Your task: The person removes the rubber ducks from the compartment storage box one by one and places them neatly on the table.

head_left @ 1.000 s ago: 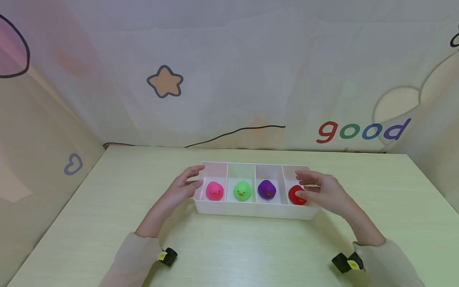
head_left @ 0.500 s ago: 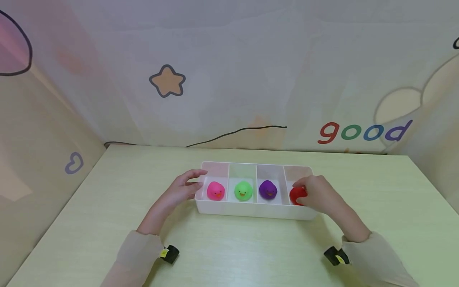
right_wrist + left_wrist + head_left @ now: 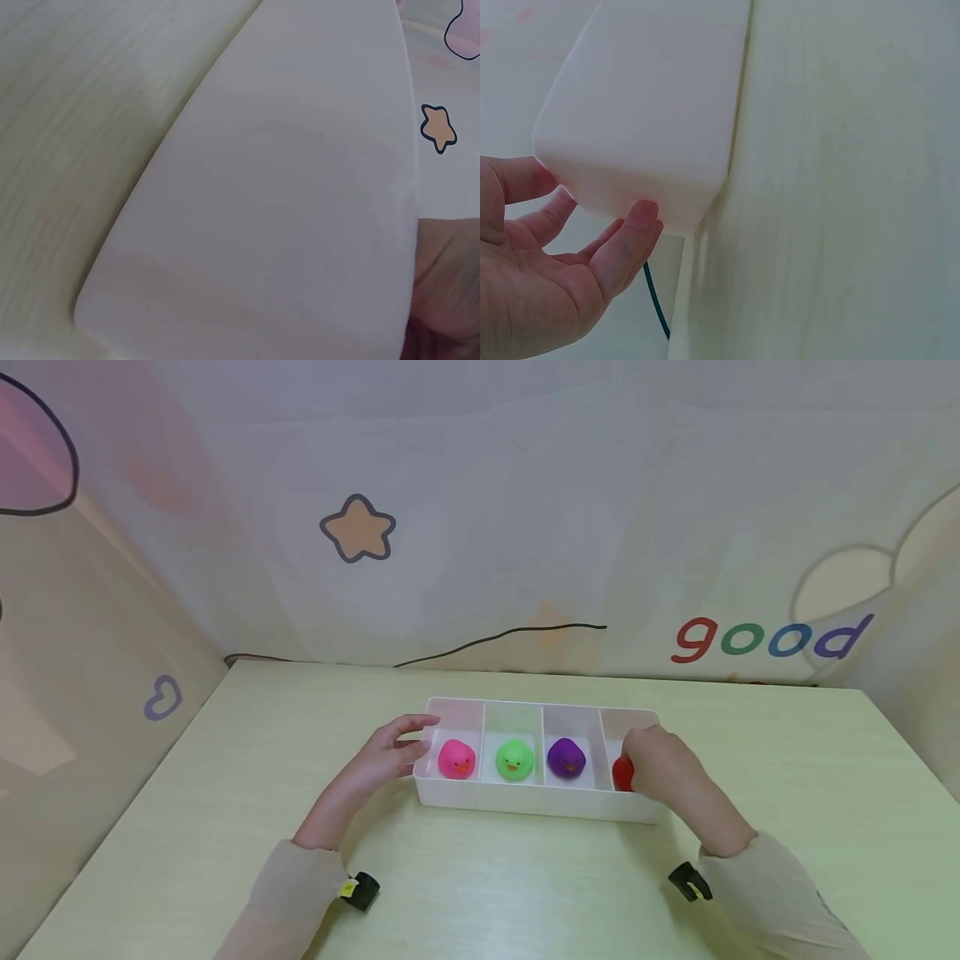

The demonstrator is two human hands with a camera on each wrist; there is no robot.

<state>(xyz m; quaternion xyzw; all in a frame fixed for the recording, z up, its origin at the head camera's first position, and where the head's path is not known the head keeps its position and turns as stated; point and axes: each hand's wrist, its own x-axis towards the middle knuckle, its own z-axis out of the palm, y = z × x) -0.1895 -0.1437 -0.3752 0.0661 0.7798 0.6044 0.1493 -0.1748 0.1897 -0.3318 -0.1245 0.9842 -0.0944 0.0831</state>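
Observation:
A white divided tray (image 3: 517, 798) holds small round toy ducks, one in each compartment. From left to right sit a pink duck (image 3: 456, 760), a green duck (image 3: 515, 761), a purple duck (image 3: 566, 758) and a red duck (image 3: 622, 774). My right hand (image 3: 667, 766) reaches into the rightmost compartment and grips the red duck, hiding part of it. My left hand (image 3: 386, 753) rests loosely at the tray's left end, thumb and fingertips against it. In the right wrist view, the tray wall hides most of the right hand (image 3: 450, 277).
The tray stands on a pale wooden table (image 3: 480, 885). Behind it rises a printed backdrop (image 3: 487, 527) with a star and the word "good". A dark cord (image 3: 656, 304) hangs below the tray end in the left wrist view.
My right hand has moved down and in over the red duck, its fingers closing round it and covering more of it. The left hand stays at the tray's left end.

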